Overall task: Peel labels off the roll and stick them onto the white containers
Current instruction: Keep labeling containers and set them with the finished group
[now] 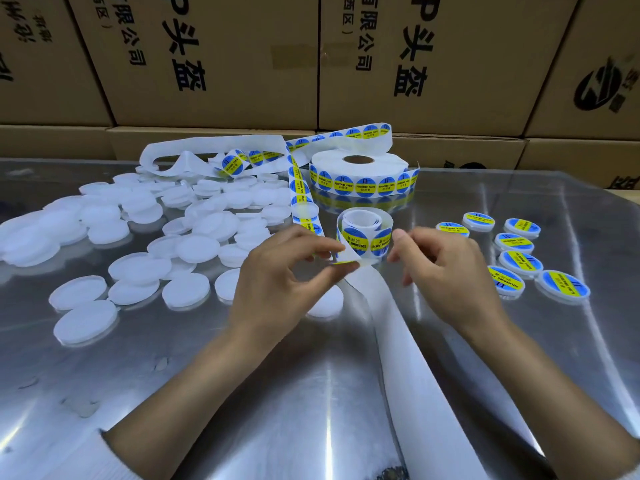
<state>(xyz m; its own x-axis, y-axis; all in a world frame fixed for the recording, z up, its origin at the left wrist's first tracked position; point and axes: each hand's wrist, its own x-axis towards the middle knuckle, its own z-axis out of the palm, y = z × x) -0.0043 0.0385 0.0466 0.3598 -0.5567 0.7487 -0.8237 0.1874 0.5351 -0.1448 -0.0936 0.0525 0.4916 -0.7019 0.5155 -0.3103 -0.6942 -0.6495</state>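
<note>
A big roll (pixel 358 172) of round blue-and-yellow labels lies flat at the table's back. Its strip (pixel 300 188) runs forward to a small curled coil (pixel 364 233) between my hands. My left hand (pixel 284 275) pinches the strip's edge with a label at the coil's lower left. My right hand (pixel 446 268) hovers just right of the coil, fingers curled, thumb near it; whether it touches is unclear. A plain white container (pixel 325 301) lies under my left hand. Empty backing paper (pixel 391 327) trails toward me.
Many unlabelled white round containers (pixel 138 237) are heaped on the left of the shiny metal table (pixel 242 393). Several labelled containers (pixel 519 258) sit at the right. Loose backing loops (pixel 207 150) lie behind the heap. Cardboard boxes (pixel 214 64) wall off the back.
</note>
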